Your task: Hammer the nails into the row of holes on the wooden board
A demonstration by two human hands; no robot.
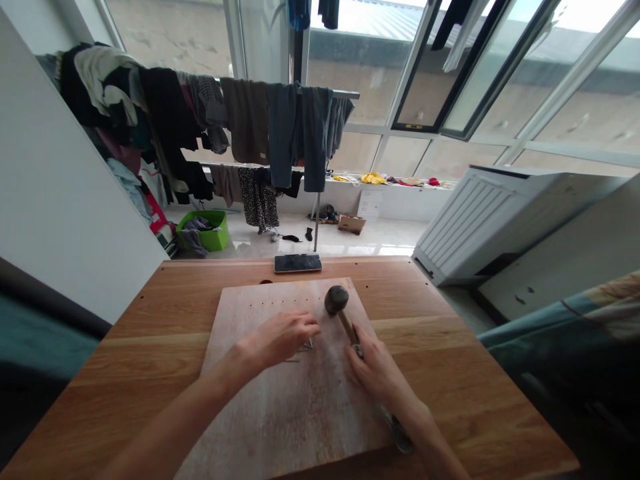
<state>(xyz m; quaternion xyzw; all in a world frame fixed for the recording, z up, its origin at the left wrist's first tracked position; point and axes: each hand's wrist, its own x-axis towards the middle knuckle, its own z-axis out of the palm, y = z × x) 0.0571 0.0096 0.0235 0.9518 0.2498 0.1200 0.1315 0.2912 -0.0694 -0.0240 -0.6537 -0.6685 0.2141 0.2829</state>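
Note:
A pale wooden board lies on the wooden table, with a row of small dark dots near its far edge. My left hand is over the middle of the board, fingers bent together; whatever is in them is hidden. Thin metal nails show just under its fingertips, and another thin piece lies beside the palm. My right hand is closed round the handle of a hammer with a dark, rounded head, which is tilted above the board's right side.
A phone lies at the table's far edge. A dark rounded tool end shows under my right forearm; I cannot tell if it belongs to the hammer. Beyond are a laundry rack, a green basket and a white cabinet.

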